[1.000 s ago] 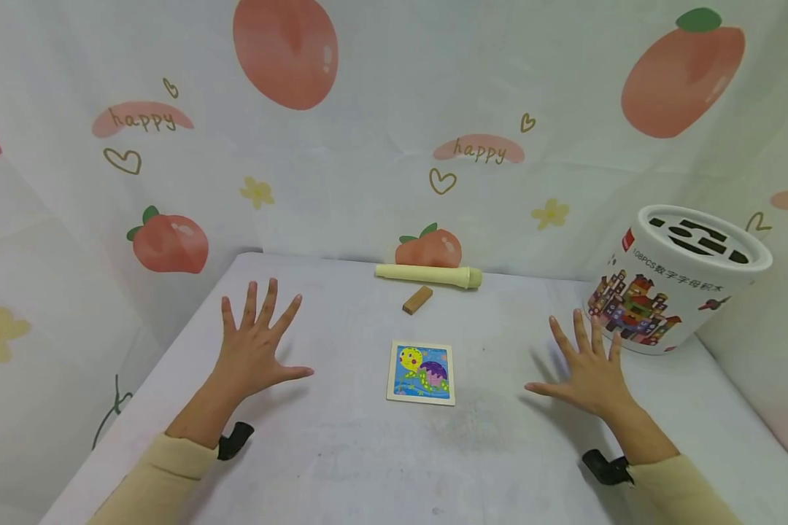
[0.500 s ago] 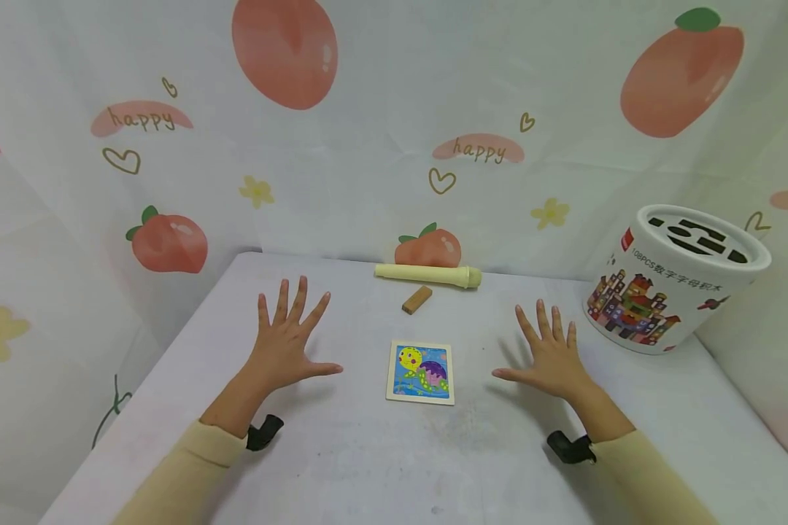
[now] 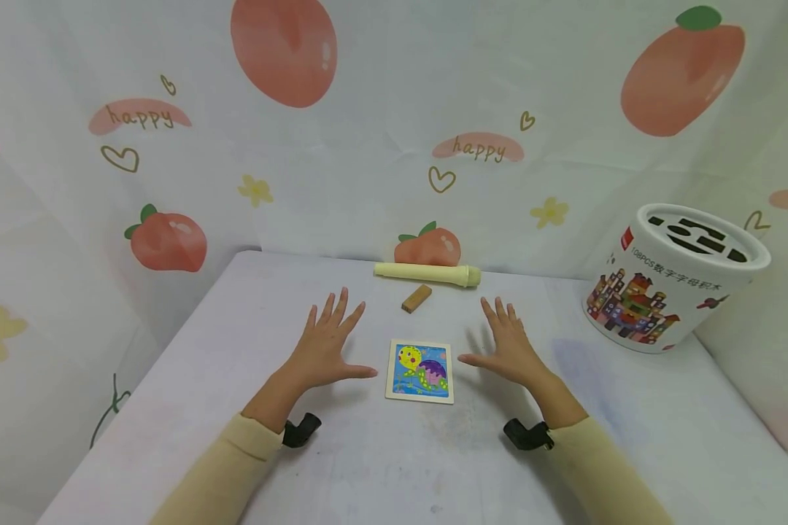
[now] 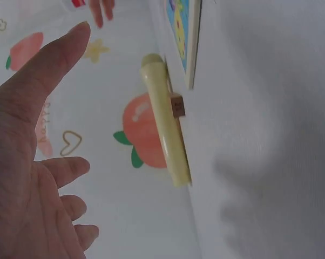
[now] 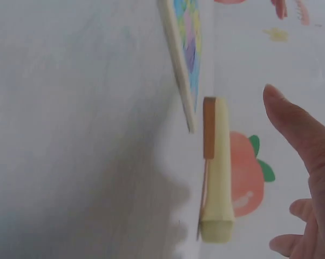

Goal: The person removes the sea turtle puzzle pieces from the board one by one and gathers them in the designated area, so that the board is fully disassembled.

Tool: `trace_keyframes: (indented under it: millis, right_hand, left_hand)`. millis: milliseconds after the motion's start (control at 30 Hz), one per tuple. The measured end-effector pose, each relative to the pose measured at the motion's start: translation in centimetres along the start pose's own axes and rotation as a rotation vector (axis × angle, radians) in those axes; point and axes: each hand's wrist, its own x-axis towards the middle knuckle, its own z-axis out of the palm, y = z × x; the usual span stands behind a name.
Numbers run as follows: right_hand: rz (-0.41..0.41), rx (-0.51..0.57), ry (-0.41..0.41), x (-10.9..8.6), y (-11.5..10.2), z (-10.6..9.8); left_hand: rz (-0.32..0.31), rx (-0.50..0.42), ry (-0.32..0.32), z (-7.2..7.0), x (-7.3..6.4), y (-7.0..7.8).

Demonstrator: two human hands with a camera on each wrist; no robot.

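A square picture board (image 3: 420,372) with a pale rim and a yellow and purple turtle on blue lies flat on the white table. My left hand (image 3: 322,350) hovers just left of it, fingers spread and thumb pointing at its edge. On the other side, my right hand (image 3: 511,351) is held likewise, its thumb near the board's right edge. Both hands hold nothing. Behind the board lies a small brown wooden block (image 3: 416,299). A pale yellow toy microphone (image 3: 427,274) lies farther back; the left wrist view shows the microphone (image 4: 165,118) past the spread fingers.
A white tub (image 3: 657,292) with a slotted lid and a printed castle stands at the table's back right. A white curtain (image 3: 341,175) with peaches hangs right behind the table (image 3: 368,467). A dark wrist camera (image 3: 300,430) sits under the left wrist.
Both hands have moved inward from the sides toward the picture board, fingers still spread. The board, block, microphone and tub have stayed where they were.
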Motion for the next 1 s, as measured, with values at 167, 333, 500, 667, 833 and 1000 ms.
trace_keyframes:
  millis: [167, 333, 500, 667, 833, 1000]
  right_hand:
    - [0.023, 0.093, -0.05, 0.7, -1.1, 0.9]
    - [0.032, 0.169, -0.074, 1.2, -2.1, 1.3]
    - [0.052, 0.212, -0.102, 1.9, -3.2, 1.8]
    - [0.057, 0.273, -0.122, 2.4, -4.2, 2.4]
    - [0.035, 0.321, -0.133, 3.0, -4.6, 3.2]
    - [0.016, 0.397, -0.157, 3.5, -5.5, 3.9]
  left_hand:
    - [-0.011, -0.06, -0.055, 0.8, 0.6, 1.1]
    - [-0.043, -0.122, -0.084, 1.5, 1.3, 1.9]
    - [-0.108, -0.222, -0.126, 2.2, 1.7, 2.8]
    - [-0.088, -0.368, -0.201, 2.6, 1.7, 3.4]
    - [-0.082, -0.447, -0.266, 3.2, 1.6, 3.4]
    - [-0.089, -0.462, -0.296, 3.6, 1.7, 3.1]
